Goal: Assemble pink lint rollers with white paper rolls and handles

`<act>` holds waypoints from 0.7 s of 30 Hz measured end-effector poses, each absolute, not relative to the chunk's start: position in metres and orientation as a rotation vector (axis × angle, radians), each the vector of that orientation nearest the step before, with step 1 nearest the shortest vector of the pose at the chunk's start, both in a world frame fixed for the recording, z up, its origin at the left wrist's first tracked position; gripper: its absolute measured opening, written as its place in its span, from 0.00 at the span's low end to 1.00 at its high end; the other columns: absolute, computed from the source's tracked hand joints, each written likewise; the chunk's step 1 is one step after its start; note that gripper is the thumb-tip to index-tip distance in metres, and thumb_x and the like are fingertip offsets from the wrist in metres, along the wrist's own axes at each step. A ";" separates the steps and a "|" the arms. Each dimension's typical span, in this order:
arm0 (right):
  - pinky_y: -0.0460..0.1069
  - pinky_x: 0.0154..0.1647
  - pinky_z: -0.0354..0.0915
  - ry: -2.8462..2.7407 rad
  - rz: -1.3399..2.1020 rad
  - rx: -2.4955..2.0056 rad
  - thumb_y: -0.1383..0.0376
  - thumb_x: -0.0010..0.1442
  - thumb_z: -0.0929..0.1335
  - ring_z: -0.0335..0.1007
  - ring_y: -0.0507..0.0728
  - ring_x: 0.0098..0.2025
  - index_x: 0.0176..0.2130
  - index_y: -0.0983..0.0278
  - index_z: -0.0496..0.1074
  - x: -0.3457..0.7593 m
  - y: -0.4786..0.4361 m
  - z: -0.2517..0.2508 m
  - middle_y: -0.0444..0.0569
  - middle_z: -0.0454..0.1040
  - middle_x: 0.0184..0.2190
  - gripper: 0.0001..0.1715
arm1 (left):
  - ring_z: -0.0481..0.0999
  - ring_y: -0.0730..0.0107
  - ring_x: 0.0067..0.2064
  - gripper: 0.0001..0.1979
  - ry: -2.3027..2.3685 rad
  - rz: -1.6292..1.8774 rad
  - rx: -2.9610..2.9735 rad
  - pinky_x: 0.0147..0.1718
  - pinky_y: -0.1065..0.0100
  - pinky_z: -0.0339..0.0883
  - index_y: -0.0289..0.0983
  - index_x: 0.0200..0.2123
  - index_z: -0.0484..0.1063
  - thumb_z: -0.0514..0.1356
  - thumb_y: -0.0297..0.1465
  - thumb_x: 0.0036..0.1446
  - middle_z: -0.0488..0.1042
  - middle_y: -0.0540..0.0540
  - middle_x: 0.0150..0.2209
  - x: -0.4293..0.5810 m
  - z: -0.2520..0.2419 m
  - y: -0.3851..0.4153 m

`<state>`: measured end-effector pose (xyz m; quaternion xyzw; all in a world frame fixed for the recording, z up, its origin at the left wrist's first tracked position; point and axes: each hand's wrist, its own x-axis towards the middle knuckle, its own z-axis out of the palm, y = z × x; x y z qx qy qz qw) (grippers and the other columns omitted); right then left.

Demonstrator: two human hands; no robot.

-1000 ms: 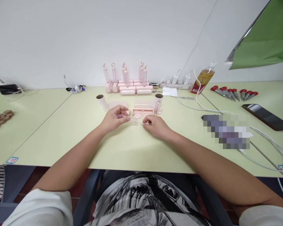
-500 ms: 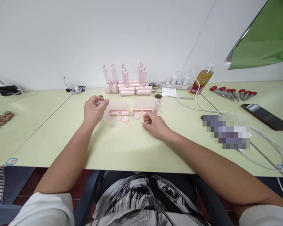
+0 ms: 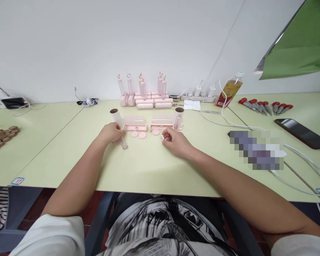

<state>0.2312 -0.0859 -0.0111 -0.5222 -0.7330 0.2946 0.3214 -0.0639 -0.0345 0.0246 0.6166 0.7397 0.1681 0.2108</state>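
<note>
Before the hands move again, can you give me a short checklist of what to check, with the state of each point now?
1. Left hand has hold of the clear tube: ok, fingers rest on its upper end, tube lies on the table.
2. Right hand holds a small white piece: ok, pinched at the fingertips; what it is, cannot tell.
3. Pink discs within reach: ok, between both hands.
4. Two pink trays lie flat: ok.
5. Tube is empty: cannot tell.
6. White cable away from the hands: ok.
</note>
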 end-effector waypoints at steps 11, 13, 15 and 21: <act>0.49 0.35 0.61 -1.940 0.742 -1.452 0.69 0.51 0.67 0.68 0.55 0.34 0.44 0.61 0.68 0.230 -0.089 -0.009 0.46 0.73 0.35 0.18 | 0.72 0.64 0.24 0.05 2.181 0.892 1.624 0.23 0.66 0.62 0.39 0.28 0.71 0.63 0.34 0.48 0.73 0.46 0.24 -0.078 0.037 -0.031; 0.49 0.37 0.62 -1.940 0.732 -1.458 0.68 0.52 0.68 0.69 0.55 0.35 0.45 0.61 0.68 0.229 -0.090 -0.009 0.48 0.74 0.38 0.19 | 0.71 0.65 0.27 0.08 2.191 1.184 1.715 0.27 0.66 0.62 0.40 0.36 0.73 0.61 0.33 0.51 0.72 0.48 0.26 -0.080 0.035 -0.028; 0.51 0.39 0.63 -1.941 0.700 -1.447 0.67 0.53 0.68 0.69 0.56 0.37 0.45 0.61 0.69 0.228 -0.091 -0.009 0.50 0.74 0.41 0.18 | 0.71 0.65 0.30 0.16 2.119 1.279 1.825 0.30 0.66 0.63 0.42 0.46 0.73 0.60 0.32 0.52 0.72 0.49 0.28 -0.081 0.032 -0.024; 0.54 0.45 0.64 -1.933 0.605 -1.355 0.65 0.57 0.66 0.69 0.61 0.49 0.46 0.62 0.69 0.227 -0.093 -0.009 0.54 0.73 0.49 0.15 | 0.71 0.62 0.32 0.17 2.107 1.068 1.969 0.33 0.66 0.60 0.42 0.49 0.73 0.59 0.32 0.54 0.73 0.47 0.30 -0.081 0.016 -0.014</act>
